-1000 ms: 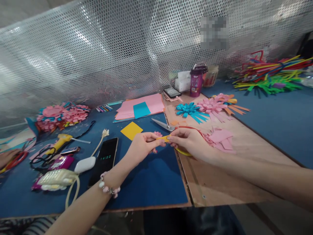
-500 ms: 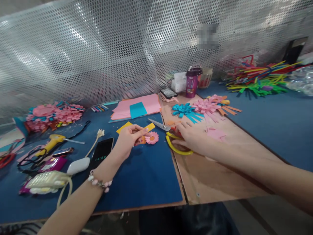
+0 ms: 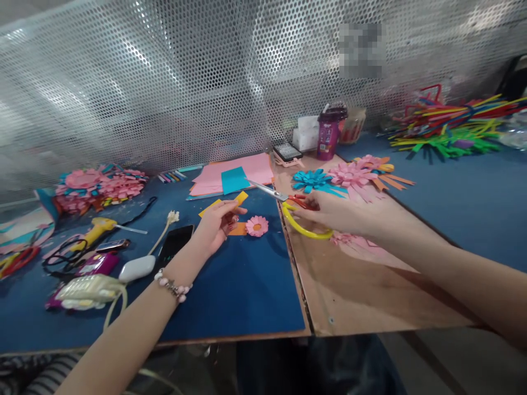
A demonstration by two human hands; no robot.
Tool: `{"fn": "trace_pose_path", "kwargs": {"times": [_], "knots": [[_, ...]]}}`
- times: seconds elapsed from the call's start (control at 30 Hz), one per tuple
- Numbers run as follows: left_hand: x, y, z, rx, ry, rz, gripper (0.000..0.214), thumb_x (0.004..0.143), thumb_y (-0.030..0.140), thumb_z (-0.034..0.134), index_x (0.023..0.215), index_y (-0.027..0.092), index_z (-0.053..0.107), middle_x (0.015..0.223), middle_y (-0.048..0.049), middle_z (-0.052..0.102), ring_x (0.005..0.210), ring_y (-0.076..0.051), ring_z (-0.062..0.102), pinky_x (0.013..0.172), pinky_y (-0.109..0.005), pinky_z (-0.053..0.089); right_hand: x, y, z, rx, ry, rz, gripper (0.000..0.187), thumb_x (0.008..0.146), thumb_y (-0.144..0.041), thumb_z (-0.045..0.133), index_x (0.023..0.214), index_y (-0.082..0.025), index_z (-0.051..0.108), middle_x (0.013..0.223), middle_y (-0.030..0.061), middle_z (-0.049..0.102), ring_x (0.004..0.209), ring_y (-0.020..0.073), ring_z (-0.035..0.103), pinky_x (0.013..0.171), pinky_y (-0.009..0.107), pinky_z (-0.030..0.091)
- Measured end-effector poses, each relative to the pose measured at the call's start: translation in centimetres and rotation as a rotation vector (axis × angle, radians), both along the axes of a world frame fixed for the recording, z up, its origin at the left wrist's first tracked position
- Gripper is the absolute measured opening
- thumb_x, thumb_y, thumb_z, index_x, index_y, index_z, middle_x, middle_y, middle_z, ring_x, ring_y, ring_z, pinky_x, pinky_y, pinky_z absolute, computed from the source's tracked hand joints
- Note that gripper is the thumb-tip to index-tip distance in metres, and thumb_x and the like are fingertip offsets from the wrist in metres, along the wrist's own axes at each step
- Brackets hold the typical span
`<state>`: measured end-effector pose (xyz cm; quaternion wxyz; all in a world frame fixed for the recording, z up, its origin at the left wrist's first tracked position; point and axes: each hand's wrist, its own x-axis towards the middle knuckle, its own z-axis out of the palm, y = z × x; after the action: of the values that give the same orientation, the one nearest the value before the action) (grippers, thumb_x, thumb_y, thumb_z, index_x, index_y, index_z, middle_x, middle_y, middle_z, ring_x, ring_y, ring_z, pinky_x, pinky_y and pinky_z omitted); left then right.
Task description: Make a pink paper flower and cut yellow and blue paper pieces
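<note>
Yellow strip (image 3: 242,198) and scissors (image 3: 281,196) are held at a blue table (image 3: 255,296).
The strip is pinched in the left hand (image 3: 221,219), near 1 pink flower (image 3: 257,226); the scissors are grasped in the right hand (image 3: 329,211).

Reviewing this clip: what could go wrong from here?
The scissors in the right hand point towards the blue paper and might nick it. The yellow strip, its end jutting from the left hand, may slip. The pink flower close by could get bent.
</note>
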<state>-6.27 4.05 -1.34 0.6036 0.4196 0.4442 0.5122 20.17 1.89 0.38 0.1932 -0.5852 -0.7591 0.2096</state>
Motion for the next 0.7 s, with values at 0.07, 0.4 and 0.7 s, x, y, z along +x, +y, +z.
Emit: {"fn": "trace_pose_path", "kwargs": {"times": [0.07, 0.4, 0.7], "knots": [[-0.2, 0.2, 0.0, -0.024, -0.003, 0.016, 0.021, 0.07, 0.024, 0.072, 0.086, 0.012, 0.064, 0.076, -0.0051, 0.069, 0.052, -0.004, 0.05, 0.044, -0.014, 0.039, -0.2, -0.5, 0.7, -0.095, 0.207, 0.109, 0.033, 0.086, -0.048, 0.049, 0.089, -0.016, 0.059, 0.083, 0.0059, 0.064, 0.067, 0.0154, 0.055, 0.054, 0.025, 0.036], [-0.5, 0.6, 0.3, -0.018, -0.01, 0.065, 0.018, 0.071, 0.024, 0.069, 0.084, 0.011, 0.068, 0.074, -0.0062, 0.071, 0.051, -0.005, 0.052, 0.045, -0.015, 0.041, -0.6, -0.6, -0.3, -0.345, 0.605, 0.108, 0.028, 0.075, -0.027, 0.065, 0.095, -0.017, 0.049, 0.077, 0.0018, 0.058, 0.064, 0.0129, 0.054, 0.053, 0.023, 0.041], [-0.9, 0.7, 0.3, 0.072, 0.016, 0.16, 0.021, 0.069, 0.029, 0.07, 0.083, 0.013, 0.07, 0.074, -0.0051, 0.071, 0.055, -0.006, 0.054, 0.052, -0.017, 0.042, -0.8, -1.1, -0.7, -0.029, 0.226, 0.094, 0.05, 0.065, -0.05, 0.07, 0.097, -0.017, 0.049, 0.078, 0.0033, 0.06, 0.065, 0.0162, 0.056, 0.052, 0.025, 0.039]]}}
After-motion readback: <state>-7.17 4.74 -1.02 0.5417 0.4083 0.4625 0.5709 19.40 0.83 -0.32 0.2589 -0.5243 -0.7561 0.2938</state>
